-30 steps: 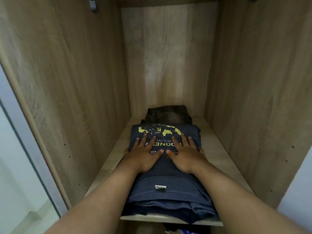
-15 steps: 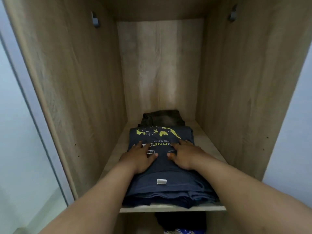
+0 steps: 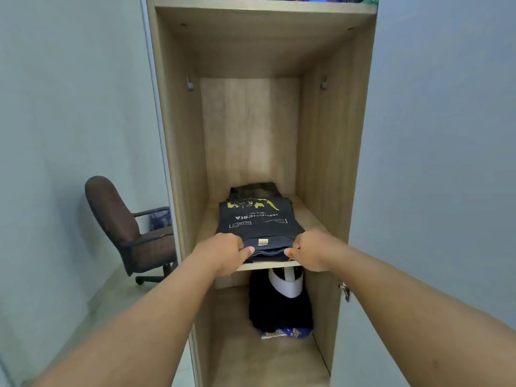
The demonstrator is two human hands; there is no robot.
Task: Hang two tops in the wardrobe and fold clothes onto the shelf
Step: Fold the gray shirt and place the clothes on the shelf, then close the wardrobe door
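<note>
A folded navy T-shirt [image 3: 258, 224] with yellow print lies on top of a small stack on the wooden wardrobe shelf [image 3: 310, 212]. Behind it sits a dark folded garment [image 3: 252, 189]. My left hand [image 3: 224, 251] grips the stack's front left corner, thumb on its front edge. At the front right corner my right hand [image 3: 310, 251] pinches it the same way. Below the shelf hang dark tops [image 3: 279, 305], one with a white collar.
The open wardrobe [image 3: 178, 152] has tall wooden side walls, with an upper shelf board [image 3: 265, 8] overhead. A brown office chair [image 3: 125, 230] stands on the floor to the left. Grey walls flank the wardrobe. A patterned blue cloth [image 3: 284, 333] lies on the wardrobe floor.
My head has pulled back from the wardrobe, so more of it shows. Both hands slid from lying flat on the T-shirt to gripping the stack's front corners.
</note>
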